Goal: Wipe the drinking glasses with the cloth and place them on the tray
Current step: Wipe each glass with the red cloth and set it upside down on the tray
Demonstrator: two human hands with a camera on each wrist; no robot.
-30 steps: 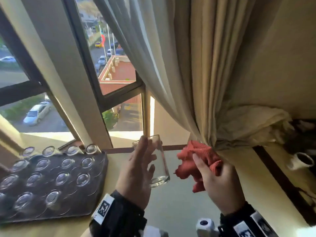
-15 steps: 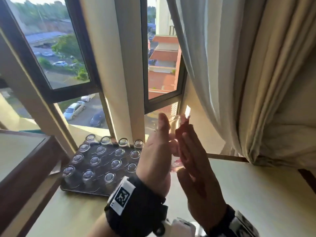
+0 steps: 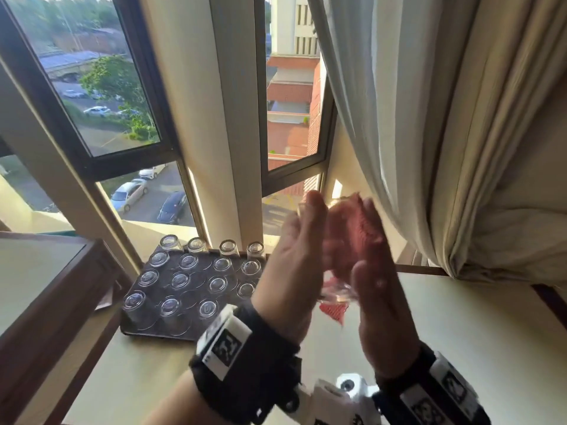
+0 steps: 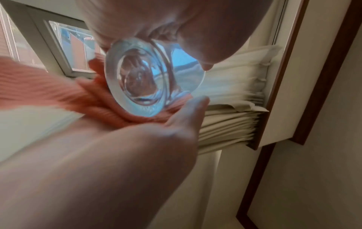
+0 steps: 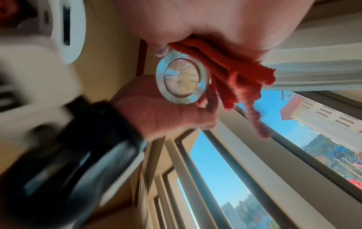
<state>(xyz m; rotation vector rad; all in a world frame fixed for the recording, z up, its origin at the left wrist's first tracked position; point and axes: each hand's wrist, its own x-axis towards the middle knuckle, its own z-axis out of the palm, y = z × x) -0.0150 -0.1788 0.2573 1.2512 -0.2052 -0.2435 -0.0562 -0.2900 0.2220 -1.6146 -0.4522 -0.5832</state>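
My left hand point(image 3: 299, 240) grips a clear drinking glass point(image 3: 337, 297) above the counter, its thick base toward me. My right hand point(image 3: 374, 271) wraps the red cloth point(image 3: 352, 237) against the glass's right side. The left wrist view shows the glass base point(image 4: 149, 80) with the cloth point(image 4: 49, 86) cupped under it by my right hand point(image 4: 137, 147). From the right wrist, the glass base point(image 5: 183, 80) sits between the cloth point(image 5: 235, 69) and my left hand point(image 5: 160, 111). A dark tray point(image 3: 184, 326) to the left holds several upturned glasses point(image 3: 181, 280).
The tray sits on a cream counter point(image 3: 460, 332) by the window point(image 3: 122, 102). A wood-framed panel point(image 3: 61, 302) stands at the left of the tray. Heavy beige curtains point(image 3: 460, 148) hang close on the right, bunched on the counter.
My right hand brought the red cloth from beside the curtain onto the glass and now rubs it. My head turned left, so the tray sits nearer the middle.
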